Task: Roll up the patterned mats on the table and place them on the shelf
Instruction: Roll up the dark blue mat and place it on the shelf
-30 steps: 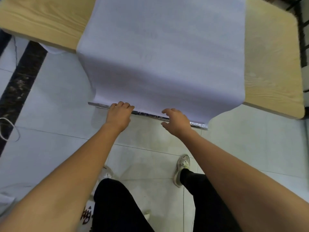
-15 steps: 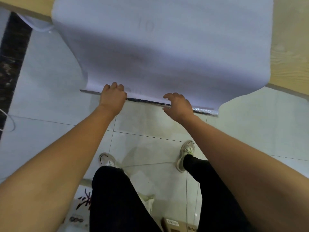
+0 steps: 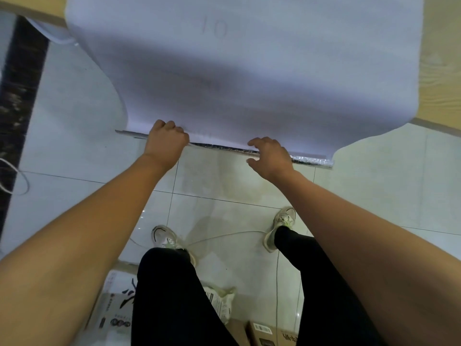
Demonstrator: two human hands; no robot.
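Pale floor tiles [image 3: 224, 186] spread beneath the person's feet, with cardboard boxes [image 3: 264, 332] and a thin cable [image 3: 277, 270] lying close by the shoes. Further out, the left hand [image 3: 166, 143] gripped the hanging edge of the mat [image 3: 249, 83], fingers curled over it. The right hand [image 3: 270, 156] lay looser on the same edge, fingers bent on top and thumb spread free below, not pinching. The mat hung plain side out from the wooden surface [image 3: 444, 78], the rest lying flat on top; a dark, silvery strip showed along its lower edge. No roll had begun. With only one firm grip, the first turn would likely start crooked and the roll would cone. A hard pull could drag the mat off the surface, and the cable invited a trip.
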